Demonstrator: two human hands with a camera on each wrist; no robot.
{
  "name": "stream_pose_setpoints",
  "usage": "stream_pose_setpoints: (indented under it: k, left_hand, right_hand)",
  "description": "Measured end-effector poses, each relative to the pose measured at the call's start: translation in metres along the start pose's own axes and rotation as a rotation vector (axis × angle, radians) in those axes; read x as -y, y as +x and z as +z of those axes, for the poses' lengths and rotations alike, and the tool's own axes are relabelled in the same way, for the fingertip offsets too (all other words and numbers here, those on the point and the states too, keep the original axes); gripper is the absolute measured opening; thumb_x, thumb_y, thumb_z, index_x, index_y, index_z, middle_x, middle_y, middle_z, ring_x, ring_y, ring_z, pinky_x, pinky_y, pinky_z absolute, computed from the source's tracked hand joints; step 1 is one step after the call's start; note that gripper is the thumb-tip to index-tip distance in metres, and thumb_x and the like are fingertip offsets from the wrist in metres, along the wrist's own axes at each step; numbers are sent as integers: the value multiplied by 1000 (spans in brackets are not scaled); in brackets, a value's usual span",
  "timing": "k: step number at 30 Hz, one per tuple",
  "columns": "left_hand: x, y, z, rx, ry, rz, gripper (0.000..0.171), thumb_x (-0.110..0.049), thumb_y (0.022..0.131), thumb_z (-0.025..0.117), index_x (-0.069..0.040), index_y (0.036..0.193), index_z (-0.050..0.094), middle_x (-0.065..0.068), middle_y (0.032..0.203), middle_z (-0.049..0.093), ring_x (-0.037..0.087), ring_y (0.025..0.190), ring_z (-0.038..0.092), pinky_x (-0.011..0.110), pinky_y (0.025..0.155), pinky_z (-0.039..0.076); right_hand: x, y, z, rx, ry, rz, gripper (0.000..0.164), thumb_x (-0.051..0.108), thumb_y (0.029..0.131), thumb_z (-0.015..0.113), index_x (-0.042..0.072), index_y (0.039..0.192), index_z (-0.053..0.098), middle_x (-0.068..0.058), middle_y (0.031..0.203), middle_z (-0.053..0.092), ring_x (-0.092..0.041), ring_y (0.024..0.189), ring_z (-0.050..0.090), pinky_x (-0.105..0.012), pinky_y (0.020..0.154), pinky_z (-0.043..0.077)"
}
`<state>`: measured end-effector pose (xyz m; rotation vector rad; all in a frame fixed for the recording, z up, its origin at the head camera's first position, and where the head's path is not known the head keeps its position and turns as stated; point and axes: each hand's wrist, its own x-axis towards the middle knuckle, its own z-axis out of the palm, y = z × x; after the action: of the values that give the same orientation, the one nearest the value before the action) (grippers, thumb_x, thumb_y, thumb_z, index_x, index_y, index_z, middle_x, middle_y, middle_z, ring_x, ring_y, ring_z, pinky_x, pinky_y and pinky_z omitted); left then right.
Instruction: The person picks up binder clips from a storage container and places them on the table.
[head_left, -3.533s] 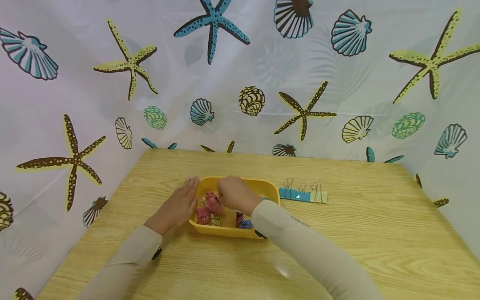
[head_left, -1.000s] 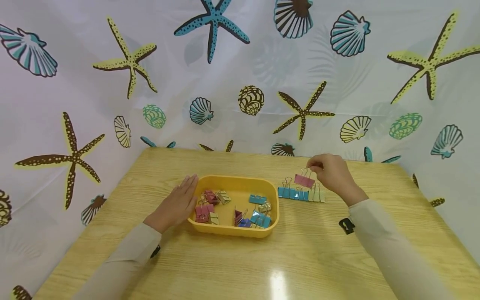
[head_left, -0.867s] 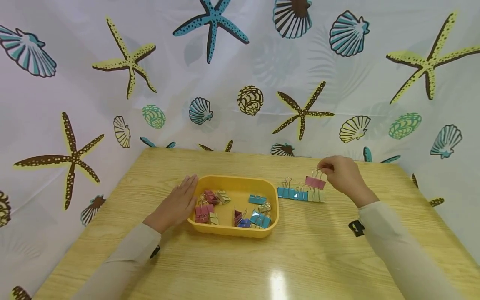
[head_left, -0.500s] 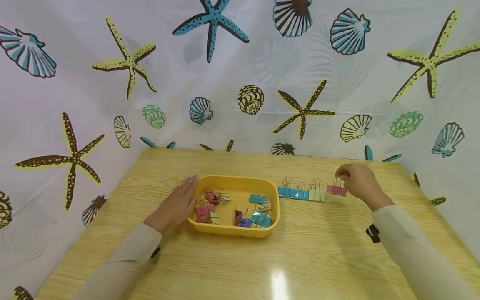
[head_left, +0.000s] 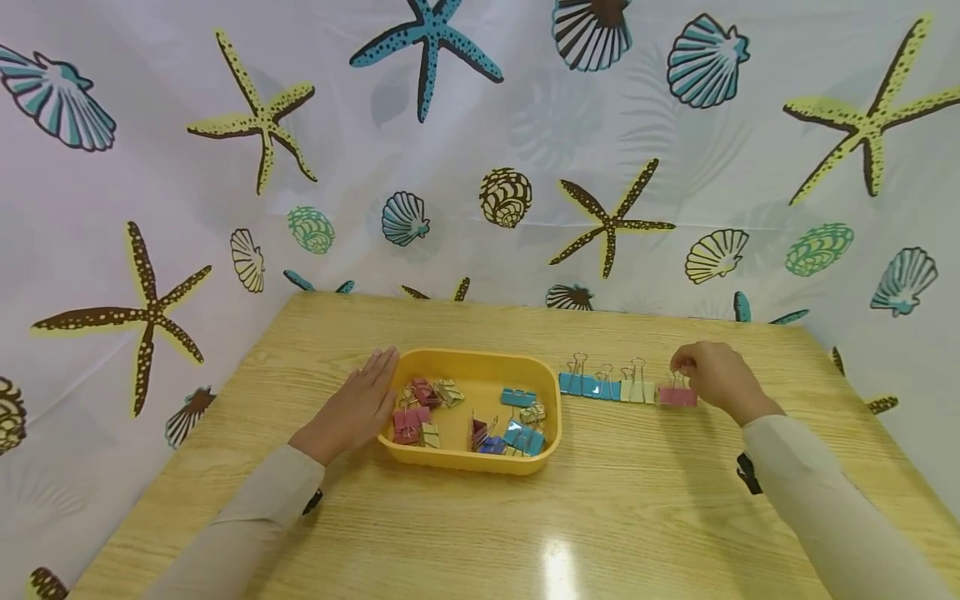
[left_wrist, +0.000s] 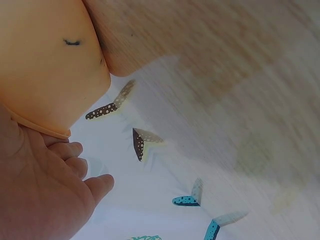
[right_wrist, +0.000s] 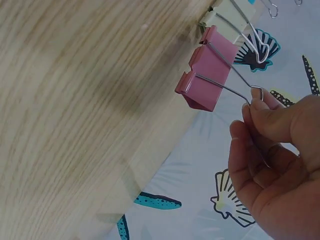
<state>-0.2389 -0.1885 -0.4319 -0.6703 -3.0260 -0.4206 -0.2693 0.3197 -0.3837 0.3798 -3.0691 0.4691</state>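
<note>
My right hand [head_left: 723,379] pinches the wire handle of a pink binder clip [head_left: 677,396] between thumb and fingers. The clip is at the right end of a row of binder clips, right beside the pale yellow clip [head_left: 637,392]. Two blue clips [head_left: 574,384] make up the left part of the row. In the right wrist view the pink clip [right_wrist: 210,67] has its handles up, its body close by the pale yellow one [right_wrist: 230,20]. My left hand [head_left: 352,417] rests with straight fingers against the left wall of a yellow plastic basket [head_left: 457,460].
Inside the basket lie several more clips: pink ones [head_left: 408,422] at the left, blue ones [head_left: 523,437] at the right, and a few yellow and dark ones. A patterned curtain [head_left: 465,150] hangs behind the wooden table [head_left: 450,533].
My right hand has come out of the basket with the pink binder clip, carried it rightward past the row, and lowered it at the row's right end. The left hand has stayed put.
</note>
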Motion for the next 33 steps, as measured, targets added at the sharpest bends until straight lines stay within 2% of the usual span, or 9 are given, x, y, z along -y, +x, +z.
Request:
stream_pose_setpoints:
  k: [11,33]
  left_hand:
    - [-1,1,-1,3,3,-5,59,-25,105,33,2,153,10,18,159,10,36,146,8,58,114,17]
    - [-2,1,-2,6,-6,-15,60,-26,105,33,2,153,10,16,160,10,36,146,9,58,114,17]
  right_hand:
    - [-11,5,9,-16,19,-2,14,-5,90,58,-5,97,70,-23,94,69,-32,76,65,-48,69,55]
    - [-14,14,17,-27,-30,-16,12,-4,89,60,-4,95,70,-22,93,69,-31,77,65,-50,72,54]
